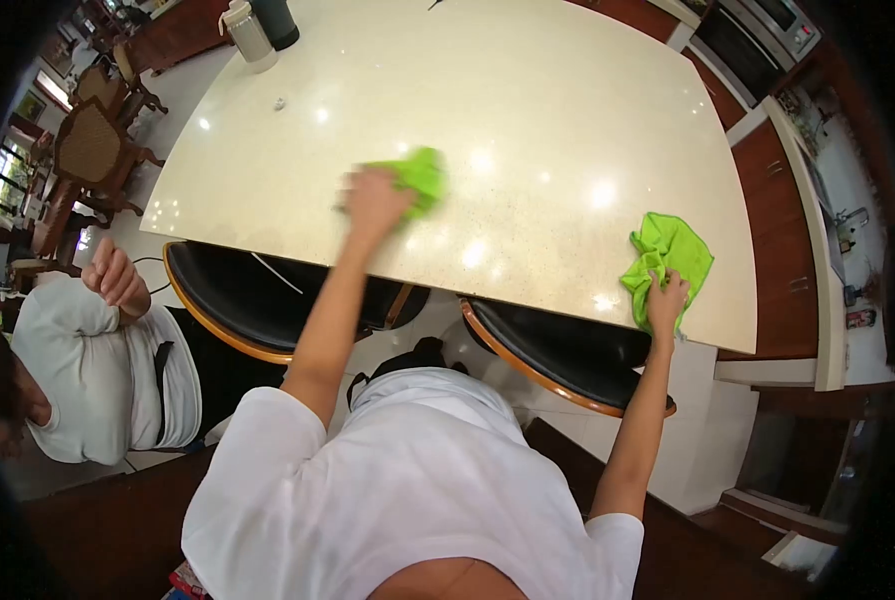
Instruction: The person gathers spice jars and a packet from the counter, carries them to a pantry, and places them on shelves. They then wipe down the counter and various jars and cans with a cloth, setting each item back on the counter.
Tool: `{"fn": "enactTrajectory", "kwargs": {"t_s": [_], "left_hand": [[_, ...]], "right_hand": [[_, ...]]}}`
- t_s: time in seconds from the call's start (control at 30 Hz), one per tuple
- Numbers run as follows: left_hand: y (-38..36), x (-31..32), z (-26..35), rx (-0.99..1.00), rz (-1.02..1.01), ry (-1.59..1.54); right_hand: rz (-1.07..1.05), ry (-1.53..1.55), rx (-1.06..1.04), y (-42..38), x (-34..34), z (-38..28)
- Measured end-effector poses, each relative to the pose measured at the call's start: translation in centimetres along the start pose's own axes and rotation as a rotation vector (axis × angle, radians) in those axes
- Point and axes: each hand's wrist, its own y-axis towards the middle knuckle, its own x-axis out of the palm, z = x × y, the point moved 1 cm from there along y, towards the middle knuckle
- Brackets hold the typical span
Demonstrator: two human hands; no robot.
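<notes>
My left hand (372, 205), blurred by motion, is on the cream countertop (527, 100) and grips a bright green cloth (423, 182). The cloth bunches out to the right of the fingers. Over near the counter's right front corner, my right hand (667, 300) holds a second green cloth (679, 248). Its fingers pinch the crumpled lower part, while the rest lies spread on the surface. Both forearms reach over the front edge.
A pale pitcher (249, 40) and a dark tumbler (277, 22) stand at the far left, with a small crumpled white bit (279, 103) nearby. Black stools (557, 345) sit under the front edge. Another person (107, 360) is at left. Kitchen cabinets (782, 240) line the right.
</notes>
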Motion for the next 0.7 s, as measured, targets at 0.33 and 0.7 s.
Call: {"fn": "enactTrajectory", "kwargs": {"t_s": [0.33, 0.7], "left_hand": [[11.2, 2.8, -4.3, -0.042, 0.332, 0.272], [9.0, 0.1, -7.0, 0.678, -0.006, -0.243]], "right_hand": [[0.009, 0.089, -0.008, 1.0, 0.9, 2.0], [-0.009, 0.307, 0.039, 0.4, 0.3, 1.9]]}}
